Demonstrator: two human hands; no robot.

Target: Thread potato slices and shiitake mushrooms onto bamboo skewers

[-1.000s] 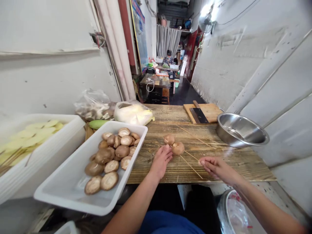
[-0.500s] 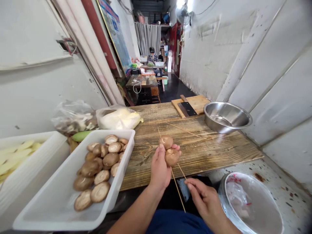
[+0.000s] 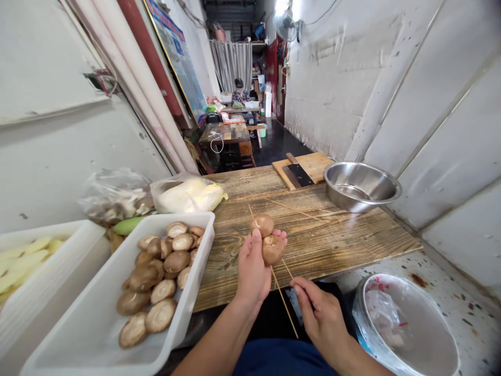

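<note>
Two brown shiitake mushrooms rest in my left hand (image 3: 253, 269), whose fingers close around them: an upper mushroom (image 3: 262, 224) and a lower mushroom (image 3: 273, 249). One bamboo skewer (image 3: 284, 303) passes by the mushrooms, its tip showing beyond the upper one and its tail hanging below. My right hand (image 3: 323, 313) pinches a second skewer (image 3: 287, 269) near its lower end; its other end meets the lower mushroom, and how deep it goes is hidden. To the left, a white plastic tub (image 3: 94, 292) holds several more shiitake mushrooms (image 3: 143, 277), some gills up.
A wooden table (image 3: 223, 261) carries loose skewers (image 3: 293, 209), a cleaver (image 3: 298, 175) on a cutting board (image 3: 319, 164) and a steel basin (image 3: 362, 185). Bags (image 3: 188, 193) and a tub of pale slices (image 3: 31, 256) stand left. A lined bin (image 3: 407, 324) is below right. A person (image 3: 240, 94) sits far back.
The view has shifted slightly. My right hand has come a little nearer the mushrooms with its skewer, and the visible length between fingers and mushroom looks slightly shorter. My left hand keeps its hold.
</note>
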